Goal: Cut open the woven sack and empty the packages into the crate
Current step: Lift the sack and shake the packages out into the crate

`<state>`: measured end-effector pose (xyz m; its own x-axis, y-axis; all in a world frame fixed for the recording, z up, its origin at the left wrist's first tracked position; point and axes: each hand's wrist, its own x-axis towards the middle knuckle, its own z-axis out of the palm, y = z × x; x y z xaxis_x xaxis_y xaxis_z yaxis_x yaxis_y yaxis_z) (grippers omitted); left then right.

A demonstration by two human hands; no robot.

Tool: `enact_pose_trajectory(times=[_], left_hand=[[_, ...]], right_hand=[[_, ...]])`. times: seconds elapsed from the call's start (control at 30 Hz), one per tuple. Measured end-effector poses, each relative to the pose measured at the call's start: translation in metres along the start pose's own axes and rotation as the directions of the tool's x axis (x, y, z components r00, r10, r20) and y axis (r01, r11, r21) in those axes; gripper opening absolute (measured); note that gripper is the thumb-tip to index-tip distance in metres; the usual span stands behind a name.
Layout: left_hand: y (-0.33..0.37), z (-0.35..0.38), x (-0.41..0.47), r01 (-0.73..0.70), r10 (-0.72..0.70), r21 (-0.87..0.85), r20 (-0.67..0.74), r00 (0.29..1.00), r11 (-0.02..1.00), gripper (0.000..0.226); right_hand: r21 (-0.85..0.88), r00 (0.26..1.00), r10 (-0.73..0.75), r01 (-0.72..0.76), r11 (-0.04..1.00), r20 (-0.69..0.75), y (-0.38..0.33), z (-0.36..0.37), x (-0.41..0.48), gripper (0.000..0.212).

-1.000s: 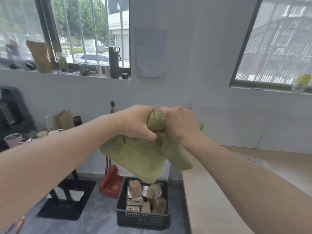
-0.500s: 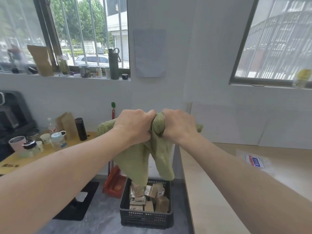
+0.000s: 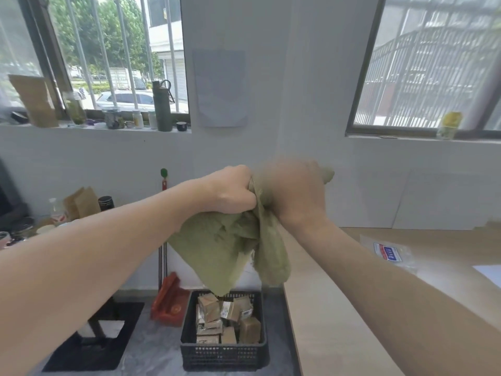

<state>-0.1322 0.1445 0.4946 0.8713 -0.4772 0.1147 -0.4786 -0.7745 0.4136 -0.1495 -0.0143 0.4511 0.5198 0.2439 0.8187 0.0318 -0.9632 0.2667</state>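
Both of my hands grip the limp green woven sack at chest height, bunched between them. My left hand is closed on its left part, and my right hand, blurred by motion, is closed on the right part. The sack's loose end hangs down over the black plastic crate on the floor. Several brown taped packages lie in the crate.
A light wooden table runs along the right, with a clear plastic bag on it. A red dustpan leans left of the crate. A cluttered side table with cups and a paper bag stands at far left.
My hands have kept gathering the sack, shifting slightly right. The hanging cloth has swung and spread wider on the left. The view has turned a little.
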Motion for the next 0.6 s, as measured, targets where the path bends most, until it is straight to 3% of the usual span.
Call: enact_pose_trajectory(times=[0.1, 0.17, 0.33, 0.47, 0.6], left_hand=[[0.001, -0.007, -0.003, -0.026, 0.035, -0.054, 0.165, 0.986, 0.998, 0.015], [-0.001, -0.008, -0.007, -0.05, 0.059, -0.052, 0.185, 0.981, 0.997, 0.018], [-0.004, -0.003, -0.027, -0.12, 0.121, 0.141, 0.004, 0.993, 0.983, 0.03], [-0.008, 0.006, -0.044, -0.114, 0.22, 0.496, -0.161, 0.962, 0.861, 0.063], [-0.01, 0.017, -0.052, -0.057, 0.25, 0.537, -0.294, 0.922, 0.842, 0.071]], right_hand=[[0.018, 0.999, 0.003, -0.003, 1.0, 0.049, 0.0, -0.003, -0.005, 0.025], [0.033, 0.996, 0.0, -0.003, 0.999, 0.088, -0.001, -0.005, -0.004, 0.026], [0.037, 0.976, -0.04, 0.032, 0.999, 0.215, -0.006, -0.023, 0.008, 0.036], [0.081, 0.91, -0.024, -0.01, 0.997, 0.413, -0.008, -0.029, 0.013, 0.012], [0.116, 0.908, -0.064, 0.017, 0.993, 0.414, -0.018, -0.042, 0.018, 0.016]])
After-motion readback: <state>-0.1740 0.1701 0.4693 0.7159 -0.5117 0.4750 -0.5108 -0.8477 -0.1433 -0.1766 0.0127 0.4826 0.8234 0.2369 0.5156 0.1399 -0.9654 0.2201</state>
